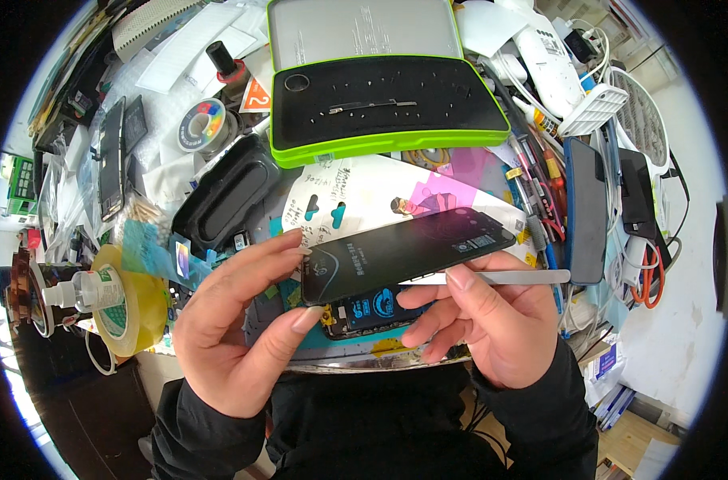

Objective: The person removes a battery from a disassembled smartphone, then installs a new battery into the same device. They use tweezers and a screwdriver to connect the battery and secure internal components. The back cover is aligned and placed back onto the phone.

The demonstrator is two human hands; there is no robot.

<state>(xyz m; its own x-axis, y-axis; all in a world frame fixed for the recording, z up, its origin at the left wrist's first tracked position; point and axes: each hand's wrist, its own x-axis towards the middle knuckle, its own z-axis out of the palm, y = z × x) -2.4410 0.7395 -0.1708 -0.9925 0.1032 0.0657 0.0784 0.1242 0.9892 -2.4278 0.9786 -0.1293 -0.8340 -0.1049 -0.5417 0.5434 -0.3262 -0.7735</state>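
A black phone screen panel (pixel 404 254) is held tilted above the bench, with a clear film and faint print on its face. My left hand (pixel 234 324) is closed on its left end, thumb below and fingers above. My right hand (pixel 504 320) pinches a flat silver metal tool (pixel 532 277) between thumb and fingers, near the panel's right lower edge; whether these fingers also touch the panel I cannot tell. The tool's inner end is partly hidden. Under the panel lies an opened phone body (pixel 364 314) with a black battery and blue marking, partly covered by the panel and fingers.
A green case (pixel 388 144) with black foam and tiny parts lies open at the back. Left are a black tray (pixel 228 192), solder spool (pixel 202 128) and yellow tape roll (pixel 128 312). Right stand screwdrivers (pixel 554 172), a blue phone (pixel 586 212) and cables. A printed card (pixel 364 180) lies behind the panel.
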